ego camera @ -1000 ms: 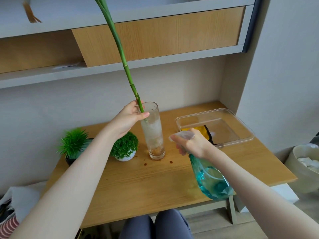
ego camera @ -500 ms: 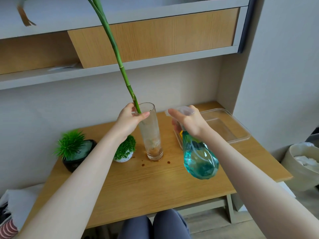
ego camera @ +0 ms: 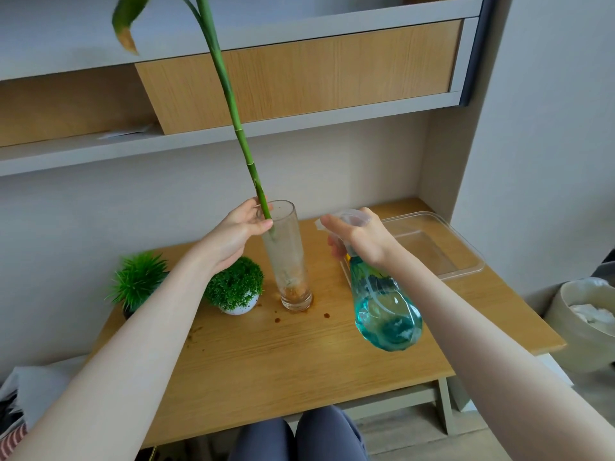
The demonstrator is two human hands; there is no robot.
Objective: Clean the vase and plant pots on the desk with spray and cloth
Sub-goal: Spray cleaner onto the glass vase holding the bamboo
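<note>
Item 1: tall glass vase (ego camera: 287,254), upright on the wooden tabletop (ego camera: 299,361), its walls cloudy, brown residue at its base. A green stalk (ego camera: 233,104) rises from its mouth and leans away to the upper left.

Item 2: my left hand (ego camera: 238,232), at the vase's rim on its left side, thumb and fingers pinched around the stalk just where it enters the glass.

Item 3: my right hand (ego camera: 357,239), to the right of the vase, closed around the neck of a spray bottle (ego camera: 382,307). The bottle is clear, holds blue-green liquid and hangs tilted in the air, off the tabletop. Its nozzle points toward the vase.

Item 4: 2 small plant pots left of the vase. The round leafy plant in a white pot (ego camera: 237,289) sits just beside the vase; the spiky plant in a dark pot (ego camera: 136,284) sits farther left, partly behind my forearm.

Item 5: brown spots (ego camera: 301,316) on the tabletop around the vase's foot.

Item 6: clear plastic tray (ego camera: 439,241), right of the vase beyond my right hand, toward the back corner.

Item 7: pale bin (ego camera: 585,324), on the floor well right of the vase, past the tabletop's edge.
</note>
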